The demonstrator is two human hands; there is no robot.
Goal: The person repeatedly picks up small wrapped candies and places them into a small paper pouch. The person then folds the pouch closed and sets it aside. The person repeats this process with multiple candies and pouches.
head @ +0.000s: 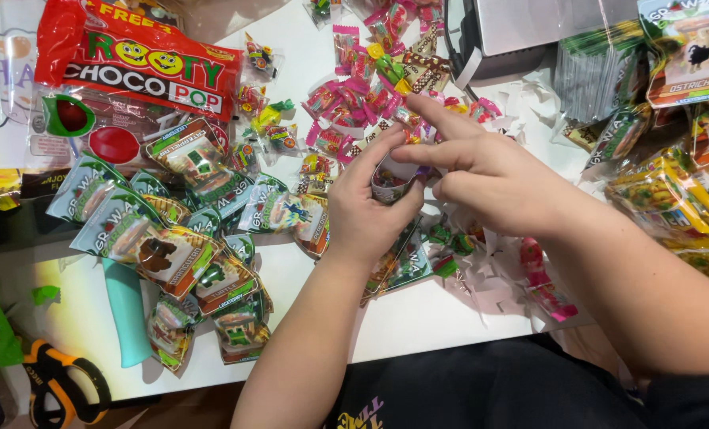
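The left hand (366,210) grips a small open paper cup (392,181); the right hand (481,179), fingers pinched narrow, reaches inside. Squeezing could crush the cup, spilling sweets (354,87) onto the surface (418,318).

Bare white table (418,318) lies open near the body; toy packets (188,254) and sweets (354,103) crowd beyond.

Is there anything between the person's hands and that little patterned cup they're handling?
Nothing visible. The left hand is wrapped directly round the small patterned paper cup, and the right hand hovers over its open top with fingers extended. The pile of wrapped candies lies beyond, not between.
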